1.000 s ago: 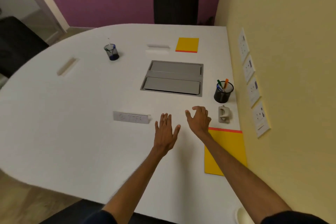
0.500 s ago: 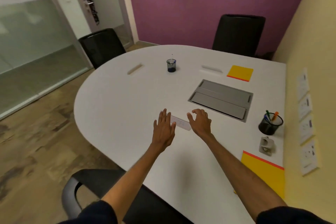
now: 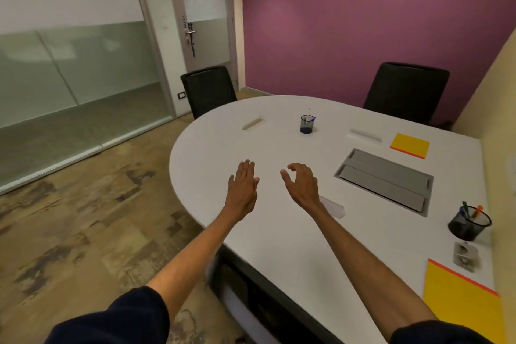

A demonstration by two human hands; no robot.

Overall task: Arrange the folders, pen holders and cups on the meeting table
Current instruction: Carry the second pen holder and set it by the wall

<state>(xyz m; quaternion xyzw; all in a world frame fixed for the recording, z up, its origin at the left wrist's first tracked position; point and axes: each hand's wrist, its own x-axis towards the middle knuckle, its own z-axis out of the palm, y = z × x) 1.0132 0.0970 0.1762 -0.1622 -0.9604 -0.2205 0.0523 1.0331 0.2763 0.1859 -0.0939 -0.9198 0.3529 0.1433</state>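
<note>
Red-edged yellow folder (image 3: 460, 296) at 4 o'clock; mesh pen holder (image 3: 469, 227) holds pens (image 3: 477, 211) (orange, green); left hand (image 3: 242, 187) flat, right hand (image 3: 303, 184) loosely curled, empty.

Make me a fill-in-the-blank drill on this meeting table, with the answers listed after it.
The near folder and the far folder are both ___ with an orange edge.
The black mesh pen holder stands near the near folder. The far pen holder is see-through with a ___ base.
The left hand and the right hand hold ___.
Missing words: yellow; blue; nothing.
</note>
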